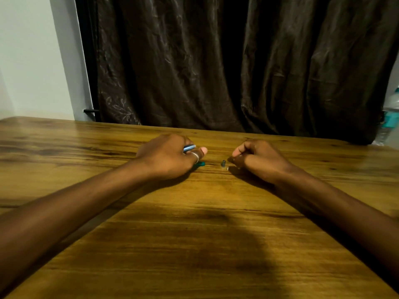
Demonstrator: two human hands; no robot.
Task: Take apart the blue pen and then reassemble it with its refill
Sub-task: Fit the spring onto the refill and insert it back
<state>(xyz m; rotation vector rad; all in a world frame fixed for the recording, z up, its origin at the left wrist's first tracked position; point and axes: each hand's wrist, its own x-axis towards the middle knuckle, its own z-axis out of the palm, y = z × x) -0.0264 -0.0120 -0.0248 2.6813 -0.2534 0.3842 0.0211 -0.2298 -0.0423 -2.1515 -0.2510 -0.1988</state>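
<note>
My left hand (167,157) rests on the wooden table (194,234) and is closed around the blue pen barrel (189,148), whose end sticks out between the fingers. A teal pen piece (199,164) lies on the table under that hand's thumb. A small dark grey tip piece (223,163) stands between the hands, with a tiny silvery part (227,168) beside it. My right hand (257,159) is curled on the table just right of these parts, its fingertips pinched together; whether it holds something small is too hard to tell.
A dark brown curtain (237,61) hangs behind the table's far edge. A clear plastic bottle with a teal label (390,117) stands at the far right. A pale wall (32,57) is at the left.
</note>
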